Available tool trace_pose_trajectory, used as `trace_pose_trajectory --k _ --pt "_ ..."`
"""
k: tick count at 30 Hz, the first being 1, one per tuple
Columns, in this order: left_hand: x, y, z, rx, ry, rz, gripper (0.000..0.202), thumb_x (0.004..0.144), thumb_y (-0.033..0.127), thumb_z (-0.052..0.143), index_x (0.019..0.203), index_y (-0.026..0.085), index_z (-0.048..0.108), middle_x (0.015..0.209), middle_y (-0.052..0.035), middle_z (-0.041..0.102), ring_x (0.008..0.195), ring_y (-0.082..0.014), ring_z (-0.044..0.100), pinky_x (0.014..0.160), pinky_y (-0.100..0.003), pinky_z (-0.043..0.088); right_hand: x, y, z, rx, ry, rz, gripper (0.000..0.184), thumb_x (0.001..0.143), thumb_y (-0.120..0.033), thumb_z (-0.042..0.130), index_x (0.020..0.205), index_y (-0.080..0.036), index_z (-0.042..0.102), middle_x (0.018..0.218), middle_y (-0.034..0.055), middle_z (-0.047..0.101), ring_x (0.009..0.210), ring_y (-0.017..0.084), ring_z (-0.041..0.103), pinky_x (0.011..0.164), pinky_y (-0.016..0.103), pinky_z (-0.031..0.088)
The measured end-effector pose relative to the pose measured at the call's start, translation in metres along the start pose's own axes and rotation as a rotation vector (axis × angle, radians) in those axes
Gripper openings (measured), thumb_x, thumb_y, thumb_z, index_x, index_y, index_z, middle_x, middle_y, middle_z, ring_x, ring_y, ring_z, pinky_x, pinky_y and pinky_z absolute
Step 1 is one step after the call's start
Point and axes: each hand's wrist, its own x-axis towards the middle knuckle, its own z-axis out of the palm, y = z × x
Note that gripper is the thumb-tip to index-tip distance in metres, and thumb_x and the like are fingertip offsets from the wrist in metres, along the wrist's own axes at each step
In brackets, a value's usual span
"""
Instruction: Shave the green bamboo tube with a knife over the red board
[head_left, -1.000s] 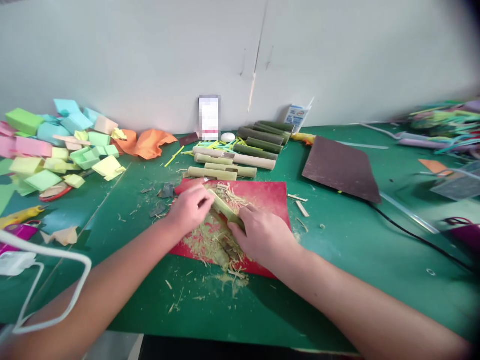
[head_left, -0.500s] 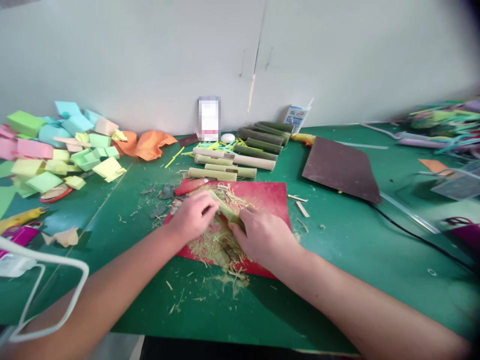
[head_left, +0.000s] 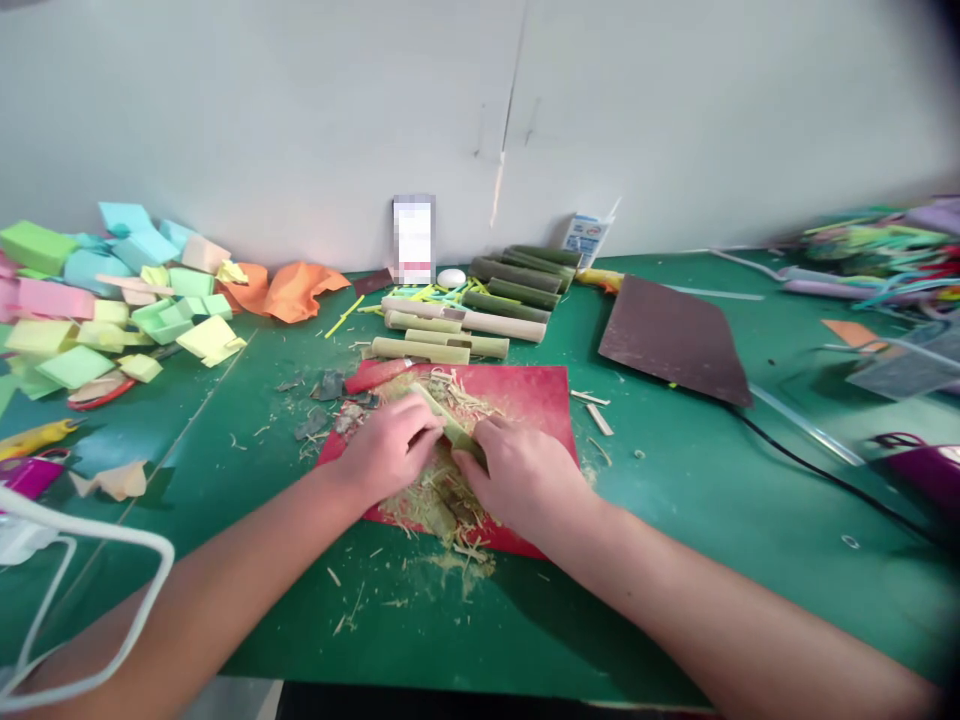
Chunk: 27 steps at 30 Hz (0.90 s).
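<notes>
A pale green bamboo piece (head_left: pixel 450 418) lies slantwise over a red sheet (head_left: pixel 536 395), and my right hand (head_left: pixel 529 475) is closed around its near end. My left hand (head_left: pixel 394 445) is at the left side of the bamboo, with thumb and fingers pinched together; what they hold, if anything, is hidden. Bamboo shavings and pale dust (head_left: pixel 442 510) cover the sheet beneath both hands. Just beyond my left hand lies a red-handled tool (head_left: pixel 379 374), partly covered, with torn grey scraps (head_left: pixel 330 385) beside it.
Cut bamboo tubes (head_left: pixel 517 270) lie in rows behind the sheet. Folded paper boxes (head_left: pixel 67 310) and orange paper (head_left: pixel 289 292) are at left. A dark brown board (head_left: pixel 675 340) rests at right. A phone (head_left: pixel 414 240) leans on the wall. A white frame (head_left: pixel 161 560) stands near my left forearm.
My left hand has slid slightly nearer me along the bamboo. The right hand keeps its grip. The whole view has shifted a little.
</notes>
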Motion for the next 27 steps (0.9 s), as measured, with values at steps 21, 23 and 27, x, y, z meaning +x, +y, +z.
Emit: trace_pose_trajectory --k 21,23,27 --pt "0.0016 -0.0023 -0.0016 0.011 0.063 -0.023 0.020 0.087 0.021 0.051 0.068 0.016 0.054 0.068 -0.0017 0.055 0.064 -0.0122 0.051 0.062 -0.027 0.043 0.0008 0.0003 0.0006 0.008 -0.016 0.003 0.022 0.086 -0.035 0.046 0.081 -0.017 0.058 0.081 0.0060 0.063 0.070 0.018 0.060 0.054 0.028 0.032" --pt "0.0011 -0.0022 -0.0009 -0.003 0.026 -0.027 0.019 0.087 0.021 0.051 0.069 0.016 0.055 0.070 -0.0020 0.056 0.064 -0.0120 0.051 0.062 -0.026 0.043 0.0009 0.0004 0.0011 0.011 -0.011 0.002 0.022 0.086 -0.035 0.046 0.081 -0.017 0.058 0.080 0.0058 0.063 0.071 0.019 0.061 0.054 0.029 0.032" --pt "0.0012 -0.0041 0.0005 0.022 0.095 -0.054 0.018 0.085 0.021 0.054 0.068 0.016 0.055 0.067 -0.0011 0.055 0.063 -0.0123 0.051 0.062 -0.027 0.043 0.0009 0.0001 0.0009 0.012 -0.006 0.011 0.022 0.086 -0.035 0.046 0.080 -0.017 0.058 0.078 0.0055 0.063 0.070 0.019 0.061 0.053 0.029 0.032"
